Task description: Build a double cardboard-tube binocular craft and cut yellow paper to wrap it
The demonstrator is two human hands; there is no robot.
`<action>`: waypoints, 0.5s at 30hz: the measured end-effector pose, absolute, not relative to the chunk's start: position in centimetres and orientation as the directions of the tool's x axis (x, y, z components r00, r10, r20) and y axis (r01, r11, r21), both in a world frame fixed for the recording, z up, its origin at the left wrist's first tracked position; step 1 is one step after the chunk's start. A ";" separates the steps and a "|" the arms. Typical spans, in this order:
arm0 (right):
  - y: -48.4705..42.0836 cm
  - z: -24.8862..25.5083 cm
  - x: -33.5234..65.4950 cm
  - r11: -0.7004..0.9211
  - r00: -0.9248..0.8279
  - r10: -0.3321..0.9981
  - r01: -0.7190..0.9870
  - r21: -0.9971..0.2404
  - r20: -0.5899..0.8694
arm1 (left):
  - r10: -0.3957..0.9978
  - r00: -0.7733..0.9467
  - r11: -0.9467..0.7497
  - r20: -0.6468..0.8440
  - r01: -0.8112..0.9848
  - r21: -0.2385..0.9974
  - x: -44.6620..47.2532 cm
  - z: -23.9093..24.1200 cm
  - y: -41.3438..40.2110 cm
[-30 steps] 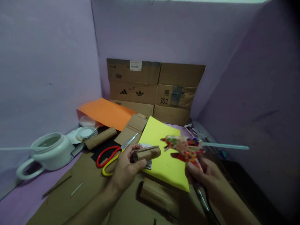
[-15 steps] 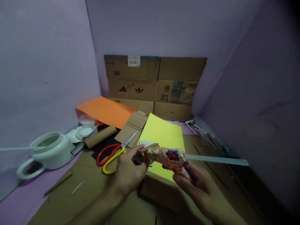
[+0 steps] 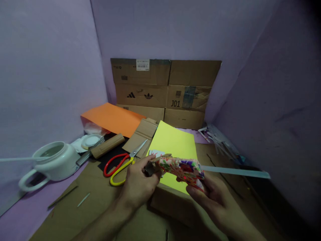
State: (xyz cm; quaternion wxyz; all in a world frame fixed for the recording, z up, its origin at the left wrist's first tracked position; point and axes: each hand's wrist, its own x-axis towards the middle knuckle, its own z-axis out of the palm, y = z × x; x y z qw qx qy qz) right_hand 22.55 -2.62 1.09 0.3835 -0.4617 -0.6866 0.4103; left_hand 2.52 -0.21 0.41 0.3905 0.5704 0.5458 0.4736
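The left hand (image 3: 137,183) pinched a small cardboard piece (image 3: 151,167) between the thumb and the fingers, near the middle of the view, just over the near edge of the yellow paper sheet (image 3: 173,142). The piece was turned with one end towards 3 o'clock, so that, as I judge, this end met the nozzle of the glue gun (image 3: 182,168). The right hand (image 3: 213,197) was closed around the handle of this gun, which had a flowered cover. The fingers wrapped the handle from below, and I could not tell whether one of them pressed the trigger. The gun pointed to 9 o'clock, with its tip touching or almost touching the piece. A pale glue stick (image 3: 235,172) stuck out of its back towards 3 o'clock. Both forearms showed from 6 o'clock, with the wrists bent inward, so the two hands met above a brown cardboard sheet (image 3: 95,190).

At 10 o'clock from the left hand lay scissors (image 3: 119,165) with red and yellow handles, and further out, at 9 o'clock, a white pot (image 3: 54,164). An orange paper sheet (image 3: 110,118) and flattened cardboard boxes (image 3: 165,90) were at 12 o'clock
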 end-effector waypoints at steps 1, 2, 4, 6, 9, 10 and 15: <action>-2.7 1.0 22.5 0.236 -0.260 0.954 0.337 -0.912 0.150 | 0.992 -0.041 -0.105 0.119 0.254 0.962 2.5 0.4 -0.2; -2.7 0.9 22.4 0.233 -0.227 0.961 0.351 -0.907 0.160 | 0.992 -0.037 -0.104 0.117 0.249 0.963 2.5 0.4 -0.2; -2.9 0.6 22.1 0.234 -0.154 0.970 0.362 -0.902 0.190 | 0.995 -0.028 -0.089 0.098 0.229 0.969 2.5 0.4 -0.2; -3.1 0.5 21.8 0.242 -0.095 0.970 0.360 -0.901 0.223 | 0.995 -0.015 -0.091 0.096 0.224 0.970 2.5 0.4 -0.2; -3.1 0.8 21.5 0.234 -0.092 0.972 0.366 -0.901 0.215 | 0.992 0.000 -0.121 0.125 0.249 0.961 2.5 0.2 -0.3; -3.1 1.0 21.5 0.226 -0.099 0.974 0.369 -0.902 0.204 | 0.991 -0.001 -0.128 0.133 0.246 0.961 2.5 0.2 -0.3; -3.0 1.5 21.6 0.208 -0.093 0.978 0.395 -0.895 0.187 | 0.994 -0.009 -0.107 0.111 0.203 0.973 2.6 0.5 -0.5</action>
